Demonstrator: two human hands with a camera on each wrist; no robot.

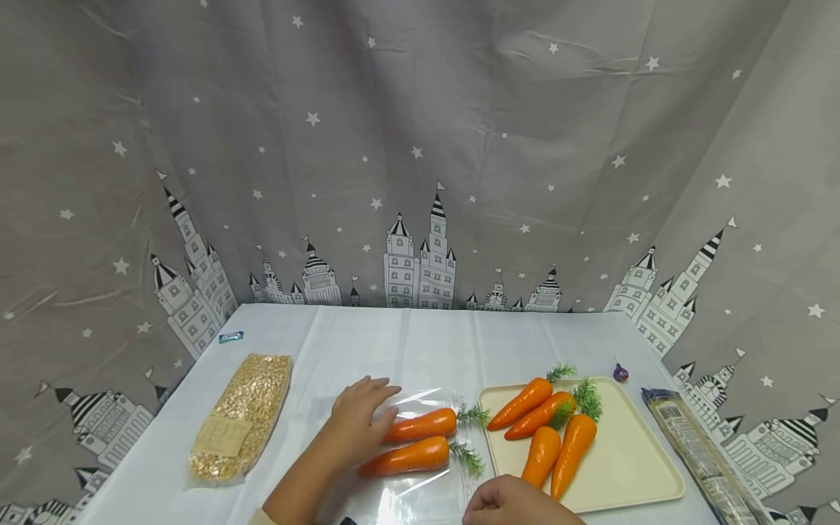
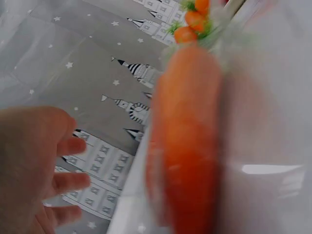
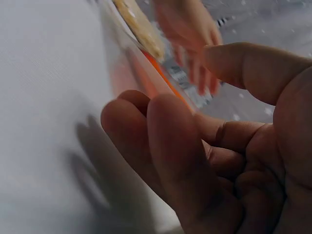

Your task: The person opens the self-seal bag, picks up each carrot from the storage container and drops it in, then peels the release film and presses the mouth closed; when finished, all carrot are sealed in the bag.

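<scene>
My left hand (image 1: pixel 361 419), thumb and fingers relaxed and apart, at the left ends of two carrots (image 1: pixel 413 456) — in or on a clear bag (image 1: pixel 420 503), near on the worktop (image 1: pixel 367 343) — my right hand (image 1: pixel 515 502) loosely curled, thumb apart, by the right-hand tray (image 1: pixel 630 467).

Around my white tabletop (image 1: pixel 367 343) I see: grain bag (image 1: pixel 252 401), nine o'clock; blue packet (image 1: pixel 231 337), ten; purple item (image 1: pixel 620 372), half-past two; long package (image 1: pixel 702 452), three; castle-print curtain (image 1: pixel 459 146), twelve.
</scene>
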